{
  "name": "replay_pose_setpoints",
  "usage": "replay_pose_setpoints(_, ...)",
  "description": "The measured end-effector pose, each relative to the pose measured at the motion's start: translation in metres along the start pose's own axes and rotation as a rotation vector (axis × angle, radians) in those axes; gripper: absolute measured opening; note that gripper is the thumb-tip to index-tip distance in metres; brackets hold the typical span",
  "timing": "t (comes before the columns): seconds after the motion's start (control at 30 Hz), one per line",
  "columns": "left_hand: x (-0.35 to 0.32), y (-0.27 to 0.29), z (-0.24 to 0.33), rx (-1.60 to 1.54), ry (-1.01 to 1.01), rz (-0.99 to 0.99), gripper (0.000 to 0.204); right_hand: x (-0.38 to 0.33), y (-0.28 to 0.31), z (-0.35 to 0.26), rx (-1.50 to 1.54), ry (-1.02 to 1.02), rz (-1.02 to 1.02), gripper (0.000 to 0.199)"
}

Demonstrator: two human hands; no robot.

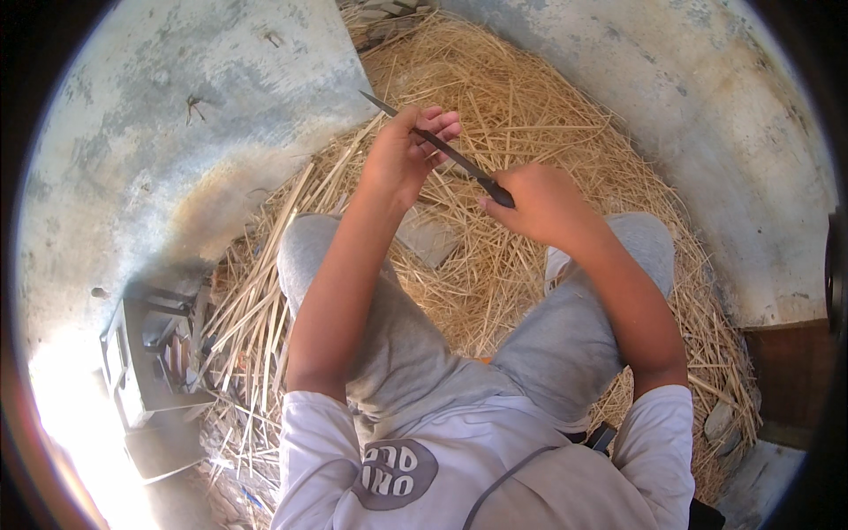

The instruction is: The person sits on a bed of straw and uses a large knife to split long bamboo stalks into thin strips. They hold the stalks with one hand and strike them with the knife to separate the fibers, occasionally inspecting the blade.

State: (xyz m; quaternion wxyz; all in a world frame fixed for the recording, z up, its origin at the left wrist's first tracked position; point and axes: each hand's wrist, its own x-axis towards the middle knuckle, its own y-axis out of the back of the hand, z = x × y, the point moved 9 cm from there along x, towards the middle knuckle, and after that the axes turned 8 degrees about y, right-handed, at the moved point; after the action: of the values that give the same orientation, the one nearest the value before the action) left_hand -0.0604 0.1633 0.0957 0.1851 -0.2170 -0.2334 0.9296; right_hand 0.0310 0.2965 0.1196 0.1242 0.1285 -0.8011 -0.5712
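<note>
Seated over a heap of straw (495,265), long dark knife (442,146) held slanting above the knees, right hand (539,205) clenched around its handle, left hand (408,150) pinching the blade between thumb and curled fingers, small dark metal frame (146,353) off to the left on concrete floor (177,115)

knife (442,148): dark matt metal | straw (530,106): dry, rough | floor (177,132): rough concrete
</note>
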Motion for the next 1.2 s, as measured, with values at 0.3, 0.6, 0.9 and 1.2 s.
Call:
replay_pose_setpoints(0.3,-0.001,-0.012,0.007,-0.086,-0.055,-0.157,0.071,-0.002,-0.001,0.000,0.054,0.034,0.044,0.030)
replay_pose_setpoints(0.6,-0.004,-0.019,0.008,-0.087,-0.048,-0.236,0.076,-0.003,0.000,0.001,0.030,0.037,0.060,0.026)
replay_pose_setpoints(0.9,-0.006,-0.015,0.004,-0.045,-0.024,-0.214,0.075,-0.003,-0.001,0.002,0.013,0.034,0.035,0.024)
replay_pose_setpoints(1.2,-0.007,-0.012,0.001,-0.030,-0.017,-0.188,0.074,-0.004,-0.002,0.001,0.023,0.037,0.024,0.024)
